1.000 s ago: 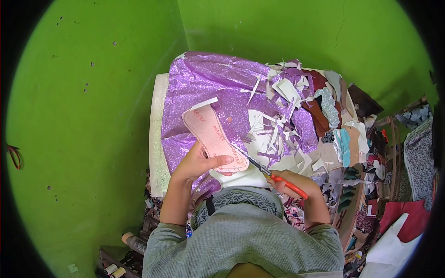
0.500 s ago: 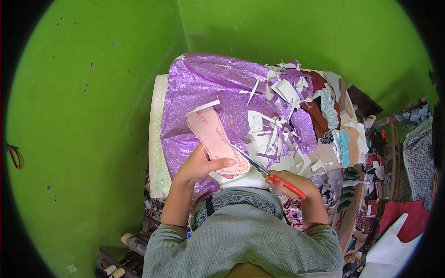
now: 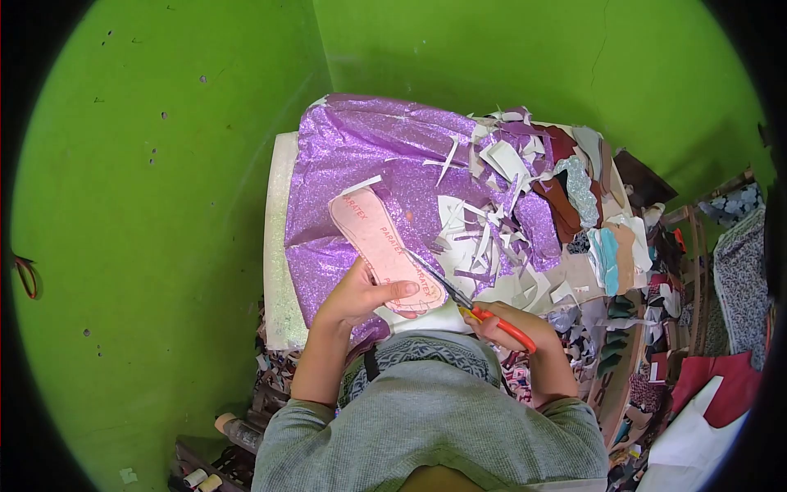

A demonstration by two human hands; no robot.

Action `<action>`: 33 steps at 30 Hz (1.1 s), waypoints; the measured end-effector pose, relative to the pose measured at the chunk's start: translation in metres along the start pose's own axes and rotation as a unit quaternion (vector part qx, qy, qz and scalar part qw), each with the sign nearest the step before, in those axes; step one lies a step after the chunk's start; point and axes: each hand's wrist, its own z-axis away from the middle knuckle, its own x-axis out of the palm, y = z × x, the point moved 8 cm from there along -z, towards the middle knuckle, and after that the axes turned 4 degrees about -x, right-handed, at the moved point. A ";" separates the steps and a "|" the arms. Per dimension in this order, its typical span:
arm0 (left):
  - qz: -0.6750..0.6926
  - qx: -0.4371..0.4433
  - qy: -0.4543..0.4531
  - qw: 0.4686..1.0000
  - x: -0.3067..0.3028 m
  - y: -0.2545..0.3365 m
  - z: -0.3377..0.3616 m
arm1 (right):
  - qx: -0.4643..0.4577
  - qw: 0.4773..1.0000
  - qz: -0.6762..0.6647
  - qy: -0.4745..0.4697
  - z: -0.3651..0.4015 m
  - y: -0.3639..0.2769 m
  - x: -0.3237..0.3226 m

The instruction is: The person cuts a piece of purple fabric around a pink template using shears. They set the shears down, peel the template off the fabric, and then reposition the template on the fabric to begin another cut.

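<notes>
A pink insole sheet [image 3: 379, 234] printed "PARATEX" in red, with an outline drawn on it, is pinched near its lower end by my left hand [image 3: 361, 295]. The thumb lies on top and the fingers are beneath. My right hand [image 3: 508, 324] is closed around the orange handles of a pair of scissors [image 3: 459, 297]. The blades point up and left, along the right edge of the insole sheet. How far apart the blades are is hard to make out. Glittery purple fabric [image 3: 352, 148] lies under the work.
White and purple offcuts [image 3: 484, 238] are heaped right of the fabric. Brown, silver and turquoise shoe-shaped pieces [image 3: 605, 254] lie along the table's right side. Green walls [image 3: 180, 180] rise at the left and back. Scraps litter the floor.
The scissors and my right hand have shifted slightly left and up along the insole sheet's edge. The sheet's lower end has moved slightly to the right.
</notes>
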 end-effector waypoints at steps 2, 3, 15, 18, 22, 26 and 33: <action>0.039 0.017 0.016 0.999 0.000 0.003 0.000 | 0.000 1.000 -0.011 0.011 0.000 -0.001 0.001; 0.039 0.018 0.016 0.999 0.001 0.003 0.000 | 0.000 1.000 -0.021 0.021 -0.001 -0.001 0.001; 0.071 -0.024 0.005 0.997 0.006 -0.006 -0.001 | 0.015 1.000 -0.019 0.003 -0.002 0.002 -0.001; 0.071 -0.017 -0.004 0.997 0.008 -0.004 -0.001 | 0.012 1.000 -0.018 0.002 -0.001 0.007 0.000; 0.073 -0.004 -0.006 0.997 0.007 -0.004 -0.002 | 0.008 0.998 -0.068 0.006 -0.006 0.001 0.000; 0.086 -0.031 0.005 0.996 0.007 -0.007 -0.004 | 0.016 0.995 -0.080 0.052 -0.008 0.001 0.002; 0.098 -0.016 0.015 0.995 0.012 -0.007 -0.006 | 0.014 0.988 -0.140 0.061 -0.012 0.002 0.006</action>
